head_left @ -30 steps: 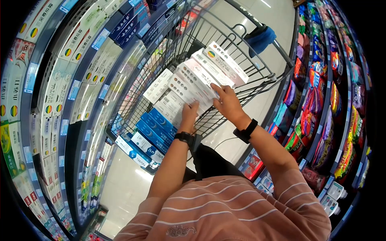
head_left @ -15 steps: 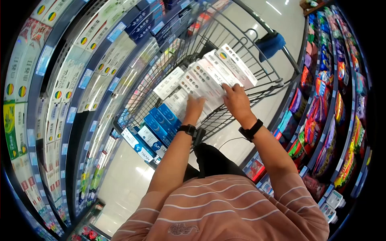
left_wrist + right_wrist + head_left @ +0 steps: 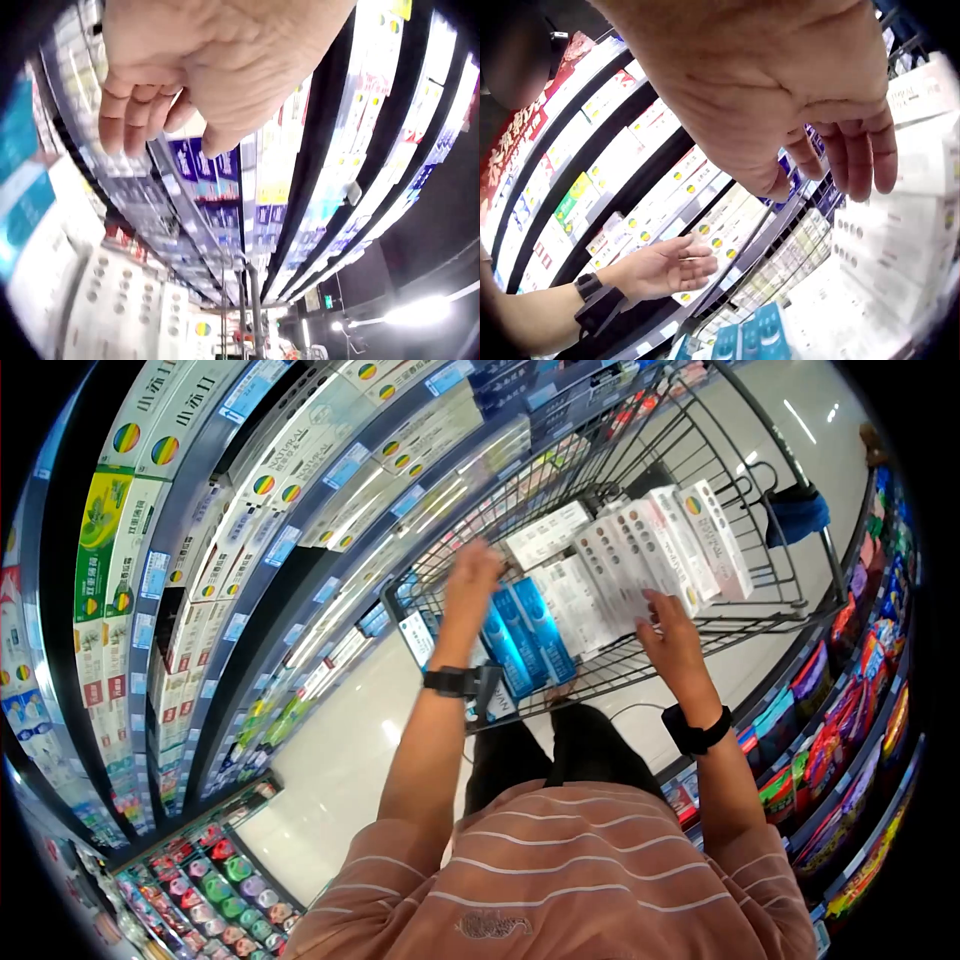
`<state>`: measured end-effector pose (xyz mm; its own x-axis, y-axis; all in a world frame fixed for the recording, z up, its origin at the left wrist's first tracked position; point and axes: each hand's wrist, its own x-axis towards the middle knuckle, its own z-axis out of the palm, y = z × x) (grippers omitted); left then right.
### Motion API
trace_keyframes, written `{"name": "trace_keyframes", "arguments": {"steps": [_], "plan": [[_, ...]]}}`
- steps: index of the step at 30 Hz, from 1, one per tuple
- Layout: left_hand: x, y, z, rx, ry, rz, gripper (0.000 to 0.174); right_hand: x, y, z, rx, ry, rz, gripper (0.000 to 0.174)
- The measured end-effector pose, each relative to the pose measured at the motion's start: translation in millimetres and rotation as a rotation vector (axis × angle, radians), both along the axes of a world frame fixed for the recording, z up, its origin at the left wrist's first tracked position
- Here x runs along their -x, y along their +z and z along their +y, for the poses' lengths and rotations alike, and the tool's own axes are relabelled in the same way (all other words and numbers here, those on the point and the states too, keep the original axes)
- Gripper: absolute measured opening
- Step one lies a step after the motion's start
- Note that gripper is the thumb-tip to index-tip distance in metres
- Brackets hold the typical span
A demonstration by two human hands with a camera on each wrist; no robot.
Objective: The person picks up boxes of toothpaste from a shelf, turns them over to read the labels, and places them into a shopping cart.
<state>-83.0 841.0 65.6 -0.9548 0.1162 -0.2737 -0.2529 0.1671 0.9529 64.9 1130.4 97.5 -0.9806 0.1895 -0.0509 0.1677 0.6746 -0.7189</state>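
My left hand [image 3: 472, 582], blurred, is raised over the shelf-side edge of the shopping cart [image 3: 800, 604], beyond the blue boxes [image 3: 528, 632]. Nothing is in its loosely bent fingers in the left wrist view. The right wrist view also shows that palm and its spread fingers in front of the shelf. My right hand [image 3: 676, 640] hovers at the near side of the white boxes [image 3: 620, 550], which are packed upright in rows. In the right wrist view its relaxed fingers [image 3: 883, 161] hang down, overlap the white boxes and hold nothing.
On the left, tall shelves [image 3: 285, 545] carry rows of cartons. Bagged goods in bright colours fill the shelf [image 3: 830, 730] on the right. A blue cloth-like item [image 3: 798, 518] hangs on the cart handle. Rows of colourful round items [image 3: 215, 890] stand at lower left.
The left hand has lifted off the white boxes and swung left past the blue boxes. The right hand has drawn back slightly from the white boxes. The head view has turned left.
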Motion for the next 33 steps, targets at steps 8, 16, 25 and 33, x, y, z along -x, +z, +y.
{"name": "trace_keyframes", "arguments": {"steps": [8,16,25,33], "plan": [[-17.3,-69.2,-204.5,0.912,0.100,0.196,0.059,-67.0,-34.7,-74.0,-0.093,0.420,-0.067,0.034],[-78.4,-96.5,-177.8,0.362,0.126,-0.334,0.051,-77.7,-69.5,-58.7,-0.294,0.496,0.031,0.020],[5.8,-100.3,-244.8,0.404,0.192,-0.061,0.061,-74.4,-76.1,-45.7,-0.273,0.478,-0.001,0.019],[131.9,-28.8,-289.0,0.500,0.395,0.432,0.070,-68.7,-79.3,-40.2,-0.314,0.430,-0.093,0.016]]}}
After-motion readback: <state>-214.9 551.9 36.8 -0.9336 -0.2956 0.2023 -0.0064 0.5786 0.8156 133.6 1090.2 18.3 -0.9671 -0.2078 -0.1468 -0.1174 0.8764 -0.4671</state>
